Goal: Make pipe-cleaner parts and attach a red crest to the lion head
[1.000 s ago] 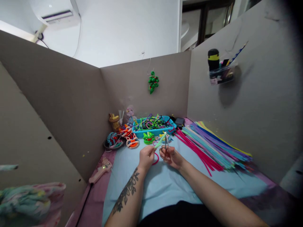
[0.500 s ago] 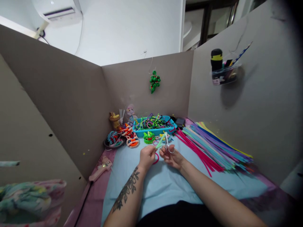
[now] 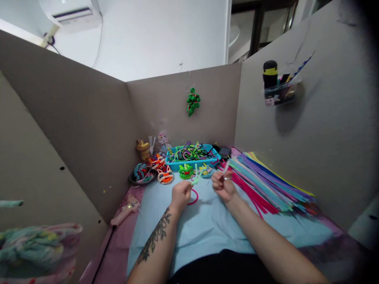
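My left hand (image 3: 181, 194) is closed in a pinch on light green pipe cleaners (image 3: 196, 177), whose ends fan out above the fingers. To its right, my right hand (image 3: 224, 187) is curled around small scissors (image 3: 226, 169); a ring handle shows at the fingers and the upper part is blurred. The hands are apart, and the scissors do not touch the green pieces. A pinkish-red pipe cleaner loop (image 3: 194, 197) shows beside my left hand. Just beyond the hands sit a green animal-face figure (image 3: 186, 172) and a blue-and-yellow one (image 3: 205, 171).
A blue tray (image 3: 192, 165) of pipe cleaner scraps stands at the back. Long coloured pipe cleaners (image 3: 266, 181) lie at right. An orange-and-white figure (image 3: 165, 176), a dark bowl (image 3: 142, 182) and a pink glue gun (image 3: 126, 213) are at left. Grey panels (image 3: 183, 118) enclose the table.
My right hand has moved right with the scissors, away from the green pipe cleaners. My left hand has shifted slightly left, and the green ends now spread apart.
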{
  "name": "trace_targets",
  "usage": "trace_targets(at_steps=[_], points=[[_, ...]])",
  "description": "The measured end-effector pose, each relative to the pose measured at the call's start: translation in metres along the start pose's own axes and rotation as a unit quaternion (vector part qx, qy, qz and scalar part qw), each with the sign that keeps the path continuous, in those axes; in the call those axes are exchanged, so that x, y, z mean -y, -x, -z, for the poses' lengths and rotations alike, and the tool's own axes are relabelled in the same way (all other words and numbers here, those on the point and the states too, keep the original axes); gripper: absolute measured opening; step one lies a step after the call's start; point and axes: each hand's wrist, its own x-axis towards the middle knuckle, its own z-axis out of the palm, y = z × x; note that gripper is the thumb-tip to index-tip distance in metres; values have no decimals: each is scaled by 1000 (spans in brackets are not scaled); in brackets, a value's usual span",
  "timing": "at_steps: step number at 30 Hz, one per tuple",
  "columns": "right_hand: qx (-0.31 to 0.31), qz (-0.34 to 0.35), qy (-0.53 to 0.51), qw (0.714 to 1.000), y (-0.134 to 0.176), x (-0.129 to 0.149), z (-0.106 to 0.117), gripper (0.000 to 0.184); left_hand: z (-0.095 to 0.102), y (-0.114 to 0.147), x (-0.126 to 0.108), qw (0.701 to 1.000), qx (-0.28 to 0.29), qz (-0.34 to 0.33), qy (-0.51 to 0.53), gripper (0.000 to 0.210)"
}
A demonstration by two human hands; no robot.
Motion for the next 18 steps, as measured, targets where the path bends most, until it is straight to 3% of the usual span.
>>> trace_targets(at_steps=[4,8,14,18], points=[[-105,30,133,985,-7,29,39,56,5,-2,6,999,-35,39,5,26],[-165,-15,331,929,2,36,66,40,6,-6,6,996,-52,69,22,28],[-154,-97,546,818,9,36,76,34,8,-8,7,991,-61,108,43,29],[-174,-116,604,769,3,36,76,34,7,-8,6,989,-43,125,67,27]])
